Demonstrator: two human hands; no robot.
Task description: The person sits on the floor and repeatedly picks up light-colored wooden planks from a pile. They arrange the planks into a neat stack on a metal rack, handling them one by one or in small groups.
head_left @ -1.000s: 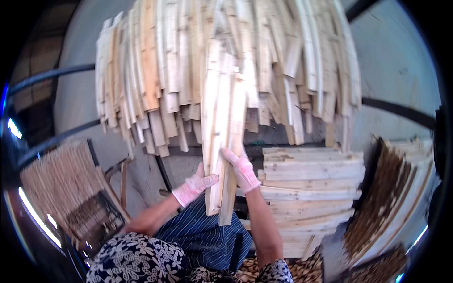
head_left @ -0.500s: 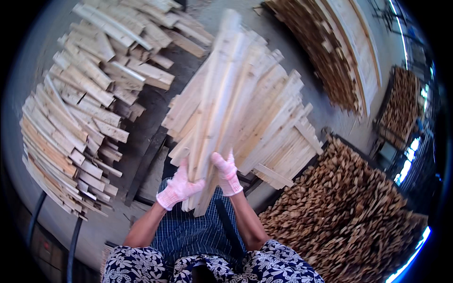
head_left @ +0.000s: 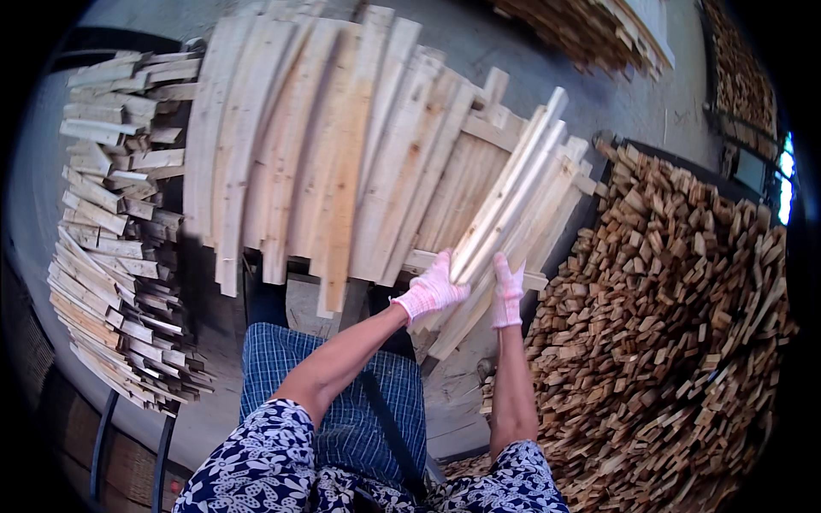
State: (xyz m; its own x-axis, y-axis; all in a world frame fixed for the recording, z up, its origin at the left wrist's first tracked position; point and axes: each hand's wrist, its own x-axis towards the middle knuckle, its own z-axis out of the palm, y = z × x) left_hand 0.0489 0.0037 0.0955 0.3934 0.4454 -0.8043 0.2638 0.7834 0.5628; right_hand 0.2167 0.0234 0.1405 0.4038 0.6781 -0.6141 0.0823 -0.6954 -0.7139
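Slats (head_left: 503,192) have moved to the right end of the planks (head_left: 342,171) since the earlier frame. Left hand (head_left: 432,291) is clamped on their near ends; right hand (head_left: 508,297), fingers apart, stands just beside, contact unclear. Farther right: blocks (head_left: 650,342), heaped.

Left hand (head_left: 434,289): gloved in pale pink, just right of your frame's centre, thumb up, fingers curled inward toward the right.
Left wrist (head_left: 402,313): nearly straight, in line with your arm.
Left forearm (head_left: 346,363): bare, slanting from lower left up toward the centre.
Right hand (head_left: 508,291): likewise gloved, right of centre, your thumb and fingers pointing up with a gap between them; its grip is unclear.
Right forearm (head_left: 514,385): bare, almost upright from the lower edge.
Spacing: your hands near each other, level, apart.
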